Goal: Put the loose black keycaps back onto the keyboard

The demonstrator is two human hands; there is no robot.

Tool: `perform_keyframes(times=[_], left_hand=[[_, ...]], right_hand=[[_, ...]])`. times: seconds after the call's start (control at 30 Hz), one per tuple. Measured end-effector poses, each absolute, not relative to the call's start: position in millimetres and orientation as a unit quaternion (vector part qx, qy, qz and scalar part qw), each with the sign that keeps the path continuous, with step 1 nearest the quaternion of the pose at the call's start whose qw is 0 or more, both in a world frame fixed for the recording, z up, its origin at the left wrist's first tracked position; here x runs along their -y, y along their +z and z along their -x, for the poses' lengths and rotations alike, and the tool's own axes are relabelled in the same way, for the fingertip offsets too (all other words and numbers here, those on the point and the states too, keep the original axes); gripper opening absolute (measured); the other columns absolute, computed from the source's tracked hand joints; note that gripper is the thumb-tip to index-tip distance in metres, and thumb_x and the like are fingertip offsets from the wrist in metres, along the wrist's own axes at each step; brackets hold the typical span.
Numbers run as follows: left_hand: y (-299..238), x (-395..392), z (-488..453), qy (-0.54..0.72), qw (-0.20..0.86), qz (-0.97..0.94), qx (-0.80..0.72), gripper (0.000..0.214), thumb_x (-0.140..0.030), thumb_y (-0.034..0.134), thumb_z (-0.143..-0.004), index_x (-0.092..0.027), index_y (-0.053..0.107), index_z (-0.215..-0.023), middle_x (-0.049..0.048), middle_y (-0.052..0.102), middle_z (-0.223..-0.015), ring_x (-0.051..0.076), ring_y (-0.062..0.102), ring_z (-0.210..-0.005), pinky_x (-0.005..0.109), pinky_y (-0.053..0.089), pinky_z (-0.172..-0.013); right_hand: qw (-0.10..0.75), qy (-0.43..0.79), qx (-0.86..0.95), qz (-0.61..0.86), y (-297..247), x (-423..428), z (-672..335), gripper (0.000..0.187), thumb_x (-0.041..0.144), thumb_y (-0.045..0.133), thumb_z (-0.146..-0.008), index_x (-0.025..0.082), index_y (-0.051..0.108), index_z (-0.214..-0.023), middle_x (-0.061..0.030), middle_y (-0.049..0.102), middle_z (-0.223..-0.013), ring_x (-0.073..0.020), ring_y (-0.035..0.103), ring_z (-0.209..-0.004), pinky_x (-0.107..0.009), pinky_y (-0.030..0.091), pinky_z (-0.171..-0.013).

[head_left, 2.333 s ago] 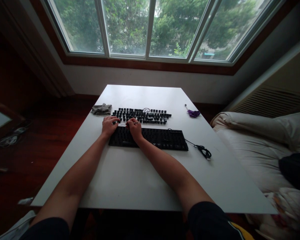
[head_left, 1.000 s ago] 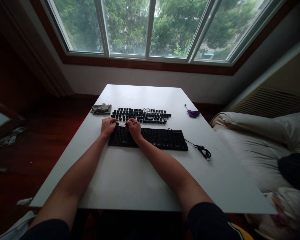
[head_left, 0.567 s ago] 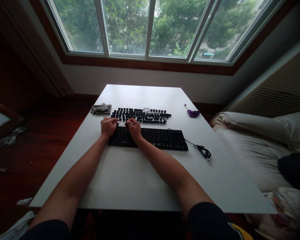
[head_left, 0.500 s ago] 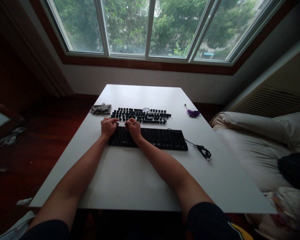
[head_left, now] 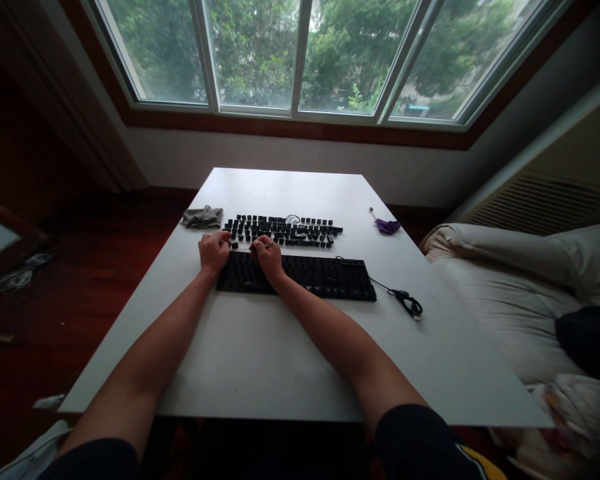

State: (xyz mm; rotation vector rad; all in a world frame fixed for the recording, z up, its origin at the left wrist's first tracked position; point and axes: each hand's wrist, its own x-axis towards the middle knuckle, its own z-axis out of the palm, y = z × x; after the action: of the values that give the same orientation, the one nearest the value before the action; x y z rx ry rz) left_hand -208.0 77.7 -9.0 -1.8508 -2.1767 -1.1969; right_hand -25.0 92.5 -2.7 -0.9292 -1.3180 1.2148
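A black keyboard (head_left: pixel 325 279) lies on the white table (head_left: pixel 280 347), with many of its keycaps off. My right hand (head_left: pixel 267 257) is over its left part, fingers pinched on a thin wire tool (head_left: pixel 245 250) whose end points left. My left hand (head_left: pixel 214 252) is at the keyboard's upper left corner, fingers curled but thumb and forefinger apart, with no object visible between them. Just right of its fingertips sits a single loose keycap (head_left: pixel 235 245). Behind both hands, several rows of loose keycaps (head_left: pixel 280 230) are laid out.
A grey cloth (head_left: pixel 203 217) lies at the table's left edge. On the right are a purple cloth (head_left: pixel 387 227) and a small brush-like stick (head_left: pixel 372 213). The keyboard's coiled cable (head_left: pixel 407 304) rests to its right. A light sofa (head_left: pixel 505 287) stands beyond the table.
My left hand has drawn back slightly to the left, away from a keycap that now stands by itself on the table. My right hand has stayed in place.
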Motion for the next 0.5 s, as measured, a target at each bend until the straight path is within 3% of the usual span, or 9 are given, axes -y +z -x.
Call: perform_keyframes(times=[0.5], left_hand=[[-8, -75, 202, -0.357, 0.043, 0.633, 0.685, 0.03, -0.019, 0.053, -0.088, -0.028, 0.076, -0.105, 0.0038, 0.077, -0.092, 0.029, 0.059, -0.103, 0.048, 0.034, -0.103]], right_hand=[[0.538, 0.513, 0.553, 0.376, -2, -92, 25, 0.02, 0.036, 0.056, -0.082, 0.021, 0.06, -0.071, 0.003, 0.063, -0.062, -0.0129, 0.059, -0.055, -0.023, 0.044, -0.055]])
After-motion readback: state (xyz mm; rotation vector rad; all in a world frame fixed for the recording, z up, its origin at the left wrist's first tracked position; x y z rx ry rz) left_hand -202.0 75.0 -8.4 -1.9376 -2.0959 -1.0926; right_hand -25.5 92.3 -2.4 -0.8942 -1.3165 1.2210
